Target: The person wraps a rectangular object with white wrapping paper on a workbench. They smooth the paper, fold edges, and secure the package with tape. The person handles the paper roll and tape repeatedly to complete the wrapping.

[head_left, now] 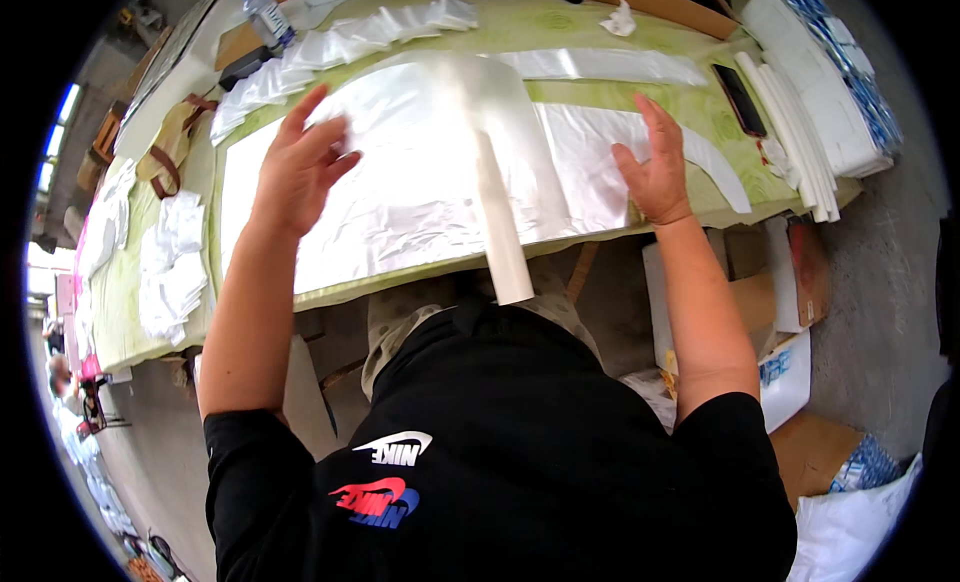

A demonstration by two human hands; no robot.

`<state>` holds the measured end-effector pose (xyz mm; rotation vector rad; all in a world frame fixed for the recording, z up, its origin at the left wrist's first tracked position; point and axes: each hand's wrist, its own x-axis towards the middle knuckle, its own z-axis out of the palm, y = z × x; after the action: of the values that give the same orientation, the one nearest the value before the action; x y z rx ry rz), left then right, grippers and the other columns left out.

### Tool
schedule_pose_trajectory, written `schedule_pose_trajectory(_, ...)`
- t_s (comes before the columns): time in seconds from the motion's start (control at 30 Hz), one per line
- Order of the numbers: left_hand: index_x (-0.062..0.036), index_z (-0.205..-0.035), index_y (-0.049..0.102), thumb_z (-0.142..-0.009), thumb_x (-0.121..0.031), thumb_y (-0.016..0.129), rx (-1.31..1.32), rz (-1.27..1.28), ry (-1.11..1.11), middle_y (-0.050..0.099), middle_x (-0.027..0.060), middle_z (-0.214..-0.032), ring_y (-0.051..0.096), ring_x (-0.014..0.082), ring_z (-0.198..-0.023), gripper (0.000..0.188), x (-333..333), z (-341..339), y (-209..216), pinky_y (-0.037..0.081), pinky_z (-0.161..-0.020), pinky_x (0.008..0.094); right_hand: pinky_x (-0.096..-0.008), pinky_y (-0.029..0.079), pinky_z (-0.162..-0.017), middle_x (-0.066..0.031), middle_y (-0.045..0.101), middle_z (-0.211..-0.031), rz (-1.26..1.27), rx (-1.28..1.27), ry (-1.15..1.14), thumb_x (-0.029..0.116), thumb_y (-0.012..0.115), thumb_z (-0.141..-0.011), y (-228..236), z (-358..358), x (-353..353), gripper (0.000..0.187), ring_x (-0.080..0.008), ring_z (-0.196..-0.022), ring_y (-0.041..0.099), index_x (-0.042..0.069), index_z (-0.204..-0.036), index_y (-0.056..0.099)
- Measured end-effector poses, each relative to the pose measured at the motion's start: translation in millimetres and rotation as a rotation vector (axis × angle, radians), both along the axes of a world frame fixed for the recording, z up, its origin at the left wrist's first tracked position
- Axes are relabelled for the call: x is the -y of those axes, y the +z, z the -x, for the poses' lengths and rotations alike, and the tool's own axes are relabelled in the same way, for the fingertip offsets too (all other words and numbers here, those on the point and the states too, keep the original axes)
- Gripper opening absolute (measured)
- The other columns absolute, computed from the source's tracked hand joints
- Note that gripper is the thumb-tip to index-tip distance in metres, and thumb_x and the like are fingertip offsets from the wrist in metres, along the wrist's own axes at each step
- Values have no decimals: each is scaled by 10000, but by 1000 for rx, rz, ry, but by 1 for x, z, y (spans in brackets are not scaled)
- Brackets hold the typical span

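— In the head view, what does the left hand (300, 172) hold?
— Nothing that I can see: its fingers are parted above the left part of the shiny plastic sheet (380, 212) (motion blurs the fingertips, so I can't tell whether they touch it).
— And the right hand (658, 172)?
— Empty too, thumb and fingers spread, over the sheeting's right side.
— Where's the pale tube (505, 252)?
— Between the hands, lying across the sheet, its near end jutting past the edge of the green-covered table (565, 32).
— Anything beyond the right hand?
— A dark phone (738, 100), beside some white rolls (795, 132).
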<state>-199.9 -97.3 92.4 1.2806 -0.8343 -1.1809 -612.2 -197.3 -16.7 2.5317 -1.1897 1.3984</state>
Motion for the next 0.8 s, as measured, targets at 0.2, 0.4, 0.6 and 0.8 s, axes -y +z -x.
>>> schedule_pose_trajectory(0.2,-124,-1572,373,-920,-118,730,232,-288,231,645,-9,-1005,588,83,-838,744,-50,-108,-36,560,-790,300,-462,386,-1120,-172,603,-1374,6,-51,29,302,713,-911,2,-2,0,573,-376,-1258,540,47,-1400,559)
schedule_pose_trajectory(0.4,-130,-1568,385,-871,-190,777,737,-331,311,624,75,-1217,613,191,-1011,802,-45,-143,-75,521,-908,376,-459,400,-1107,-162,636,-1327,-13,-66,29,286,714,-911,0,-2,3,509,-371,-1234,559,47,-1346,600)
schedule_pose_trajectory(0.6,-120,-1403,562,-907,-107,733,951,360,365,541,98,-1383,574,255,-1182,525,1,-87,-99,503,-994,373,-453,416,-1091,-162,643,-1310,1,-87,12,255,717,-892,-1,-2,5,453,-367,-1220,568,50,-1287,633)
schedule_pose_trajectory(0.8,-107,-1297,642,-936,-211,667,1190,333,-263,529,127,-1475,392,424,-1430,377,2,36,-101,322,-1204,496,-479,416,-1091,-140,629,-1321,42,-205,68,241,741,-849,12,-10,-10,382,-371,-1248,543,117,-1207,693)
